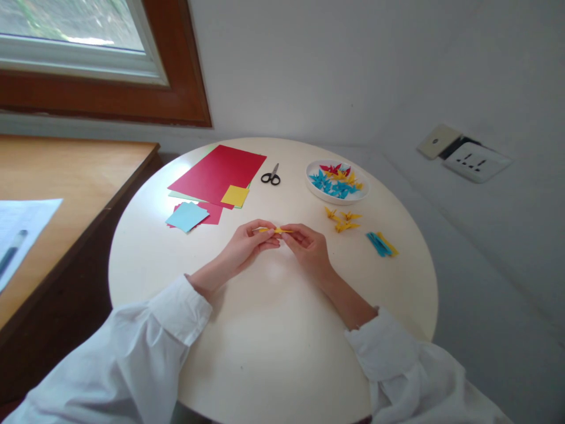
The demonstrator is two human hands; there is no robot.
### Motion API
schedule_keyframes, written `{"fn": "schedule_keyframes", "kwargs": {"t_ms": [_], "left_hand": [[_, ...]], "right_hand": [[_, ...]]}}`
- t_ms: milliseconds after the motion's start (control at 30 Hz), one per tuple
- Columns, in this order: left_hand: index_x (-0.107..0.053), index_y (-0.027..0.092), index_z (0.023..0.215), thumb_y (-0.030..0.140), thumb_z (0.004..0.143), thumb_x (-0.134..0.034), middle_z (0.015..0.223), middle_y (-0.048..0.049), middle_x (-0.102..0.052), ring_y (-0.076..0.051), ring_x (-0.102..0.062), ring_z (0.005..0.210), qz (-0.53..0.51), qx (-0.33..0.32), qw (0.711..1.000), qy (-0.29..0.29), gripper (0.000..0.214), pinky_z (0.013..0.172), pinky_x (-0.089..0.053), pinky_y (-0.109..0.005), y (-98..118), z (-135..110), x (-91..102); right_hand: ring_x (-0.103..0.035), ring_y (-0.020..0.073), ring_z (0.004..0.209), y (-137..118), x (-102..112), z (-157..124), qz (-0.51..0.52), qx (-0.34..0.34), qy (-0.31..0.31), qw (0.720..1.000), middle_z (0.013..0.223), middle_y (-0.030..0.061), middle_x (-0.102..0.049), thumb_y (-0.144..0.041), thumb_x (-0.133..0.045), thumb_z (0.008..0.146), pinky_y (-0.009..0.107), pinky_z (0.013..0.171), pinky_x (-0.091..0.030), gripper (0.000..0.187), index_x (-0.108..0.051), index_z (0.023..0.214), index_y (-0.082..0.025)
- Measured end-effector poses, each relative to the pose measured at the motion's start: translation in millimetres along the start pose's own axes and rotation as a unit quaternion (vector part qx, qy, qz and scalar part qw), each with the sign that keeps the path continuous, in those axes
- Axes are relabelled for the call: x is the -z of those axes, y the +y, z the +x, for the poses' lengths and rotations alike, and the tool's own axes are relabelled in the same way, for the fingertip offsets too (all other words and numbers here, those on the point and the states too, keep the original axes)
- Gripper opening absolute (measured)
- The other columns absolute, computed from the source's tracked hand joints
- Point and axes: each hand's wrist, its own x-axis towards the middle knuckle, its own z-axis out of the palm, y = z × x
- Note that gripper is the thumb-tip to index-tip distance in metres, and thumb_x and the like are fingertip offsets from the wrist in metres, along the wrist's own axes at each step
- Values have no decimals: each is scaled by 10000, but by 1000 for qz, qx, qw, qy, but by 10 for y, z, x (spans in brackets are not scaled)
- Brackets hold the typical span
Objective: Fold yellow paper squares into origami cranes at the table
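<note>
Between my two hands, above the middle of the round white table (pixel 273 330), is a small folded piece of yellow paper (pixel 278 231). My left hand (pixel 248 244) pinches its left end between thumb and fingers. The right end is pinched by my right hand (pixel 309 247). Fingers cover much of the paper, so its exact shape is hidden. To the right of my right hand lie several yellow paper cranes (pixel 343 221). Beyond them, a white round dish (pixel 311 187) holds blue, yellow and red paper cranes (pixel 338 179).
Small scissors (pixel 271 176) with black handles lie at the back. Red sheets (pixel 220 171), a yellow square (pixel 235 195) and light-blue squares (pixel 188 217) are at the left. Folded blue and yellow strips (pixel 380 244) lie right. A wooden desk (pixel 88 171) adjoins; a wall stands behind.
</note>
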Motion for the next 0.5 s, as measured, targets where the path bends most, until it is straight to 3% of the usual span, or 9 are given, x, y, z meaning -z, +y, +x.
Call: {"fn": "schedule_keyframes", "kwargs": {"t_ms": [133, 233, 500], "left_hand": [[-637, 141, 806, 229, 674, -695, 767, -24, -648, -114, -613, 713, 56, -35, 997, 26, 169, 778, -474, -298, 10, 1, -9], [-647, 146, 818, 227, 654, -699, 776, -28, -655, -139, -620, 747, 94, -58, 993, 36, 191, 777, -479, -317, 2, 2, -4], [-667, 143, 841, 249, 620, -711, 790, -46, -671, -156, -625, 735, 149, -68, 985, 53, 249, 766, -483, -333, -6, -1, -2]], "right_hand": [[-647, 154, 747, 14, -2, 6, 0, 7, 7, 1000, 858, 31, -678, -238, -662, 666, 289, 703, -527, 196, -644, 859, -207], [-630, 152, 777, 18, -2, 13, -14, 34, 0, 999, 838, 26, -662, -216, -661, 668, 277, 697, -522, 135, -653, 802, -207], [-608, 152, 772, 21, 12, 19, -53, 53, 9, 997, 801, 28, -650, -216, -646, 690, 274, 674, -503, 76, -658, 763, -201]]}}
